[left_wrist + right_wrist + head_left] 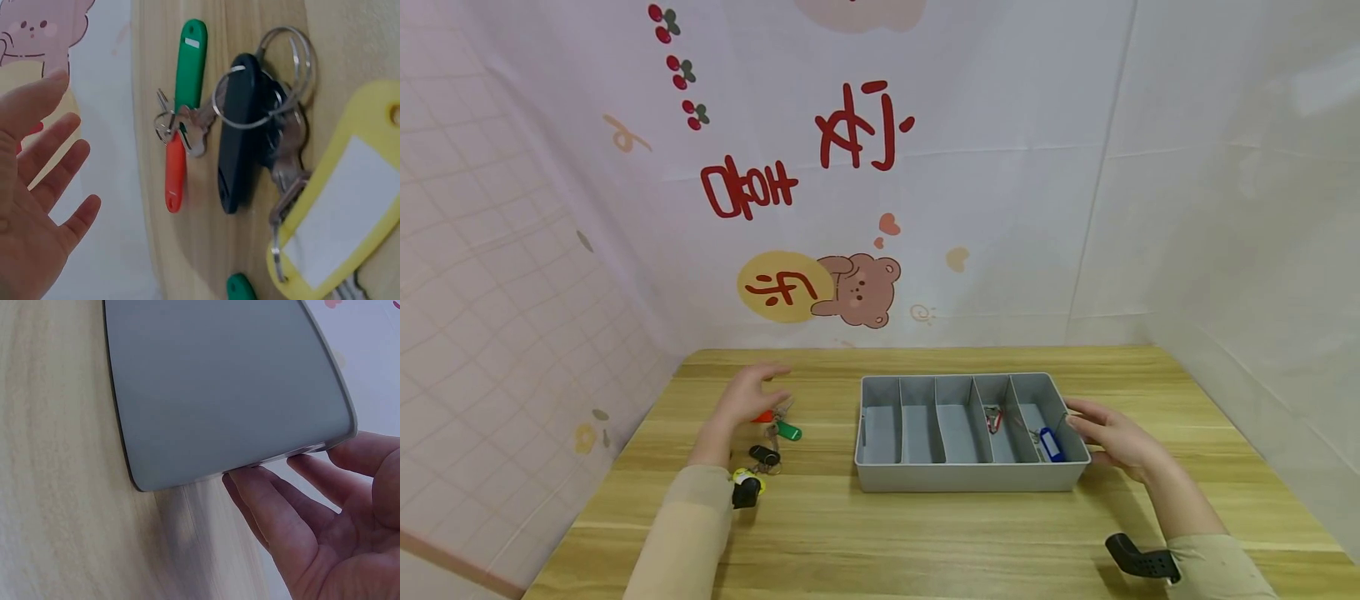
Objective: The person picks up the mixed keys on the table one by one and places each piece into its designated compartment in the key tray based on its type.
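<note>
My left hand (748, 396) hovers over the table's left side with fingers spread and nothing between them. Below and beside it lie key tags with keys and metal rings: a red tag (175, 178), a green tag (190, 69), a black tag (240, 137) and a yellow tag (337, 212) with a white label. On the right, my right hand (1116, 437) holds the end wall of a grey divided tray (970, 477), thumb at the rim and fingertips along the outside. A blue key tag (1051, 445) lies in the tray's rightmost compartment.
A small red item (993, 419) with metal parts sits in the compartment second from the right. Behind the wooden table (925, 542) hangs a white printed curtain (1000, 208), with more curtain along both sides. Part of another green tag (240, 287) shows in the left wrist view.
</note>
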### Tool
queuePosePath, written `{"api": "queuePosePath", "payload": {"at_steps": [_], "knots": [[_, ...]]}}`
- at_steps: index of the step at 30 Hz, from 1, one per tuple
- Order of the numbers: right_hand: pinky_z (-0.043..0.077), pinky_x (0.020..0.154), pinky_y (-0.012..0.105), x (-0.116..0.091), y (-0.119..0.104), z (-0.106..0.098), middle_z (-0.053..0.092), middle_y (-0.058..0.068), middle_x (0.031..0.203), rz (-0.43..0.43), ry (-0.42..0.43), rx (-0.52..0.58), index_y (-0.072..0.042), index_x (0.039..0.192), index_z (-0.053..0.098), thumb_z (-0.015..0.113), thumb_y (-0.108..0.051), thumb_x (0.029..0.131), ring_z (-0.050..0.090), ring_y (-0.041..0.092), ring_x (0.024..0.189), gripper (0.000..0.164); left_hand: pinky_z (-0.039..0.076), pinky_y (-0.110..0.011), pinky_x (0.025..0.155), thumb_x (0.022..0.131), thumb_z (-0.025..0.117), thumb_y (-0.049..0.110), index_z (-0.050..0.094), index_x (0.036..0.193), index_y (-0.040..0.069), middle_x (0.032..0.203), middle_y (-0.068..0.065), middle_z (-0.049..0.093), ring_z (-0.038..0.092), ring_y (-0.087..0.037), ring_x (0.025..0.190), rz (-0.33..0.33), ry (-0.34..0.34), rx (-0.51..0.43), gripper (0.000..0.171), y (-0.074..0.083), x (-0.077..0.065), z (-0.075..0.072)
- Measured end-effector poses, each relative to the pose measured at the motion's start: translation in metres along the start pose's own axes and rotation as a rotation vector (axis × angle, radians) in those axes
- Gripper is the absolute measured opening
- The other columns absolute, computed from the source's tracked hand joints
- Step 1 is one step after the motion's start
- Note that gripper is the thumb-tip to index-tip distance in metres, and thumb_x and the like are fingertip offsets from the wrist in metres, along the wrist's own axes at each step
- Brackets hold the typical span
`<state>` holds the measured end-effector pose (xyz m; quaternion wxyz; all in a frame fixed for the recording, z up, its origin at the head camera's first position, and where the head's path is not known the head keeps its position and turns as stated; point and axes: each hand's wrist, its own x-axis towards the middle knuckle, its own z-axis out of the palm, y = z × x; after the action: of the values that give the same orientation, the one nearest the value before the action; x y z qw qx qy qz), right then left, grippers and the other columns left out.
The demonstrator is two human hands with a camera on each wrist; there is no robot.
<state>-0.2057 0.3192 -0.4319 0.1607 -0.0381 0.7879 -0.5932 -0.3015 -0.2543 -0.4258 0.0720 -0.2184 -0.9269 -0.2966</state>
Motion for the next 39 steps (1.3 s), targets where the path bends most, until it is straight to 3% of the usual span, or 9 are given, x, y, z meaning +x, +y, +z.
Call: {"api": "queuePosePath", "payload": {"at_steps": [14,23,31,39], "knots": [[0.056,0.083,0.041,0.000,0.003,0.001,0.037,0.038,0.142,-0.001,0.004,-0.004,0.011,0.152,0.017,0.048,-0.021,0.106,0.060,0.023,0.109,0.064,0.042,-0.059,0.097,0.095,0.065,0.006,0.063,0.128,-0.003,0.133,-0.025,0.057,0.051,-0.048,0.121,-0.177,-0.076,-0.105,0.035,-0.012,-0.007,0.001],[0.056,0.083,0.040,0.000,0.003,0.000,0.036,0.038,0.142,0.008,0.004,-0.001,0.010,0.152,0.016,0.048,-0.022,0.106,0.059,0.025,0.110,0.065,0.045,-0.057,0.095,0.094,0.065,0.002,0.065,0.124,-0.006,0.128,-0.027,0.059,0.054,-0.047,0.115,-0.191,-0.086,-0.088,0.031,-0.019,-0.012,0.004],[0.056,0.083,0.040,0.001,0.003,0.000,0.034,0.038,0.144,0.004,-0.007,-0.002,0.010,0.153,0.014,0.047,-0.022,0.107,0.059,0.025,0.112,0.066,0.043,-0.055,0.098,0.093,0.068,0.003,0.066,0.124,-0.003,0.128,-0.023,0.061,0.054,-0.044,0.117,-0.288,-0.095,-0.135,0.032,-0.025,-0.013,0.009],[0.056,0.083,0.041,0.000,0.003,0.001,0.034,0.039,0.143,0.002,-0.005,0.004,0.011,0.153,0.014,0.047,-0.022,0.107,0.059,0.028,0.113,0.066,0.047,-0.053,0.094,0.090,0.069,0.000,0.070,0.117,-0.003,0.119,-0.021,0.066,0.059,-0.040,0.108,-0.273,-0.086,-0.098,0.027,-0.030,-0.012,0.011]]}}
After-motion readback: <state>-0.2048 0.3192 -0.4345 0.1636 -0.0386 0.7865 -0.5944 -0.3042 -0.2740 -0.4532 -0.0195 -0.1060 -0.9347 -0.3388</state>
